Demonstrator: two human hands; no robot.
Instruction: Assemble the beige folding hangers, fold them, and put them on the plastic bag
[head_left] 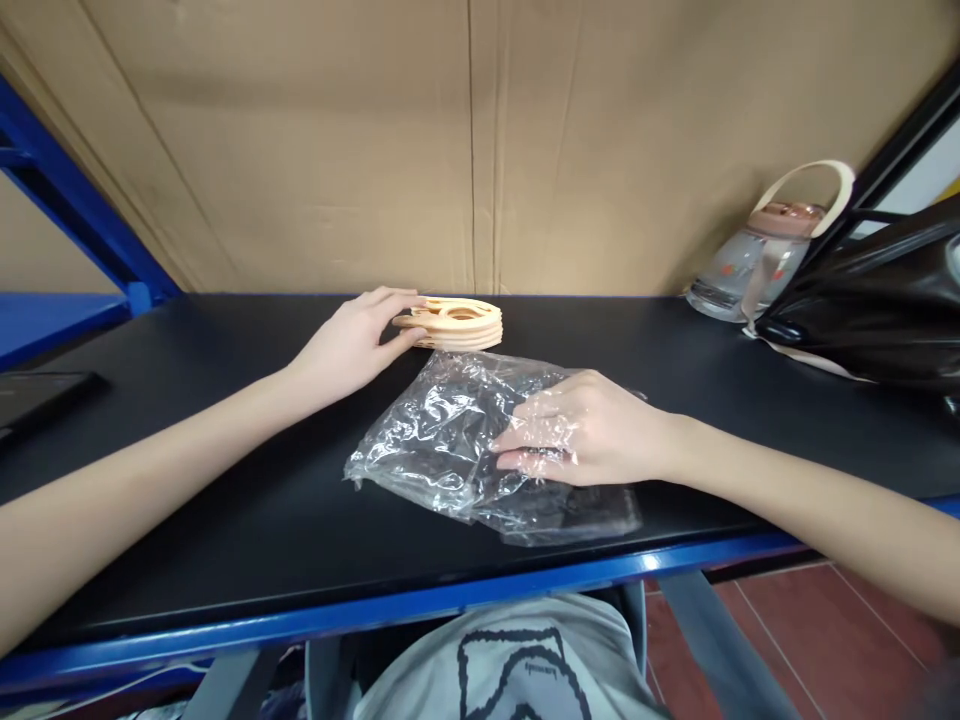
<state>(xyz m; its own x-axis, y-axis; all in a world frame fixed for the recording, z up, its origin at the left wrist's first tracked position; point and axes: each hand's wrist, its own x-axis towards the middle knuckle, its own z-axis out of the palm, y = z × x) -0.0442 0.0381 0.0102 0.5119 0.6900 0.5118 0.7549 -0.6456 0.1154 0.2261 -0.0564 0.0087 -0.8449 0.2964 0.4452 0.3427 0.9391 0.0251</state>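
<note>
A small stack of cream-coloured, flat plastic pieces with rounded, looped outlines (472,325) lies toward the back of the black tabletop. My left hand (360,335) has its thumb and fingers around the left end of that stack. In front of it a crumpled clear plastic bag (442,430) is spread on the table, its upper edge close to the stack. My right hand (581,430) reaches into the bag from the right, with film shining over the fingers. Those fingers are stretched out to the left and somewhat apart, with nothing visible between them.
At the back right stands a clear water bottle (739,275) with a pink lid and cream handle, beside a shiny black bag (877,310). A dark flat device (45,395) lies at the left. Cardboard (337,150) lines the back, and a blue edge (420,605) runs along the front.
</note>
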